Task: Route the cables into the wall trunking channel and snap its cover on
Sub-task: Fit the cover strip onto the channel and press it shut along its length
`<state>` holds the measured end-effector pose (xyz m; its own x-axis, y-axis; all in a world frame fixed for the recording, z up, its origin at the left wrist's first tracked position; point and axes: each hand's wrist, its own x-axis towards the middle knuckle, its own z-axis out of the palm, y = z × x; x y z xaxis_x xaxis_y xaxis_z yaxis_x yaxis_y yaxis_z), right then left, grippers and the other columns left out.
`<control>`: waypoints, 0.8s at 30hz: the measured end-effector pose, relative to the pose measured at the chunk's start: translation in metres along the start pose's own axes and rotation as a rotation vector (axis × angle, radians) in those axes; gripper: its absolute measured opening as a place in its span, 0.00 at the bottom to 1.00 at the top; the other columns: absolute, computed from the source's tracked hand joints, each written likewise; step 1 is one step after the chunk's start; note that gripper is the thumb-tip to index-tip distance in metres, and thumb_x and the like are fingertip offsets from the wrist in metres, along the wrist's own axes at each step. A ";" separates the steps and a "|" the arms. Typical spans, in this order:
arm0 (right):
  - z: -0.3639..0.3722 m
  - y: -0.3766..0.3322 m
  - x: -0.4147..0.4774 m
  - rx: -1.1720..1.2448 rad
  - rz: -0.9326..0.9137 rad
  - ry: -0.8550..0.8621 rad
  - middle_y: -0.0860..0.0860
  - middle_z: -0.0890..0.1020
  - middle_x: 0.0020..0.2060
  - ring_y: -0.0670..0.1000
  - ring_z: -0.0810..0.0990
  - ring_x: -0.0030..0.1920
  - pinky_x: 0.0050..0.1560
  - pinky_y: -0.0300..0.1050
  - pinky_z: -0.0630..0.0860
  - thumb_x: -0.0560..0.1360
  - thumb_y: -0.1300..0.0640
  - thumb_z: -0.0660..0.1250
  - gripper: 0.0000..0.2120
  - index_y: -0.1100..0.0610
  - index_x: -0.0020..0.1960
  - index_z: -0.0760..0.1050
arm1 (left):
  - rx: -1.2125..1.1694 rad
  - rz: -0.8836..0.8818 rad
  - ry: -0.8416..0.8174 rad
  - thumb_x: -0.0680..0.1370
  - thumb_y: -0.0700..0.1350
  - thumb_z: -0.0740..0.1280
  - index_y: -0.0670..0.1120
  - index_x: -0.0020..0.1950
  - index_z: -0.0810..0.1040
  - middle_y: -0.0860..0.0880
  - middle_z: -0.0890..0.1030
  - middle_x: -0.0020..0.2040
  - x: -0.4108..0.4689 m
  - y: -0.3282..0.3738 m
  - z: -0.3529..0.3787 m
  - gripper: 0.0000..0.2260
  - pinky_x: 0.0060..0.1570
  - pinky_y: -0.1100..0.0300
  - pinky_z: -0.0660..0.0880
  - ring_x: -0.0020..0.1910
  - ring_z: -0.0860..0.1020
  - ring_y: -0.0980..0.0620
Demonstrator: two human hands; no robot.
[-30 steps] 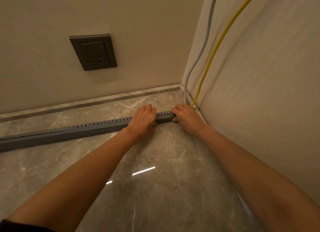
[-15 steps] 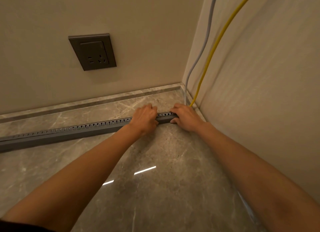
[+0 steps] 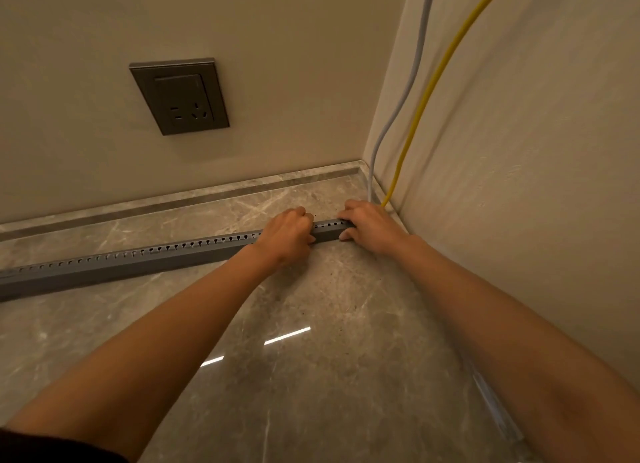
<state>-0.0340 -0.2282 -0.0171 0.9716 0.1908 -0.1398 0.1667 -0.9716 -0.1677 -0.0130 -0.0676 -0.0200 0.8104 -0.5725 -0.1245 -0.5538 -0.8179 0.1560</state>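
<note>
The left hand [image 3: 289, 235] and the right hand [image 3: 370, 227] both grip the trunking [image 3: 138, 260] on the floor [image 3: 311, 324], near its end.

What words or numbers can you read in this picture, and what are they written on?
None: no word, number or brand mark can be read anywhere.
The wall socket shows only its pin holes, no lettering.
The grey trunking shows only a row of slots.
Any print on the yellow cable or the pale blue-grey cable is too small to tell.
</note>
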 end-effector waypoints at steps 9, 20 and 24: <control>0.012 -0.020 0.005 -0.038 0.027 -0.010 0.57 0.73 0.61 0.59 0.72 0.61 0.62 0.53 0.68 0.76 0.55 0.65 0.19 0.59 0.64 0.69 | 0.070 -0.106 -0.065 0.77 0.45 0.64 0.39 0.62 0.70 0.40 0.73 0.60 -0.019 -0.031 -0.002 0.16 0.55 0.50 0.72 0.58 0.73 0.42; 0.013 -0.038 0.013 -0.149 -0.019 0.051 0.58 0.76 0.58 0.59 0.74 0.58 0.58 0.51 0.70 0.75 0.57 0.65 0.14 0.62 0.59 0.74 | -0.018 -0.076 0.020 0.76 0.44 0.66 0.39 0.60 0.71 0.39 0.75 0.59 -0.023 -0.038 0.002 0.16 0.55 0.52 0.72 0.57 0.73 0.42; 0.012 -0.049 0.018 -0.131 0.027 0.043 0.58 0.76 0.59 0.60 0.74 0.60 0.60 0.52 0.70 0.75 0.58 0.65 0.16 0.62 0.61 0.73 | -0.147 -0.093 -0.008 0.75 0.46 0.68 0.41 0.60 0.74 0.41 0.77 0.58 -0.027 -0.055 -0.007 0.16 0.54 0.52 0.73 0.55 0.75 0.43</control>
<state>-0.0266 -0.1754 -0.0235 0.9819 0.1606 -0.1005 0.1578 -0.9868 -0.0356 -0.0029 -0.0072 -0.0185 0.8548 -0.4958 -0.1532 -0.4423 -0.8505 0.2845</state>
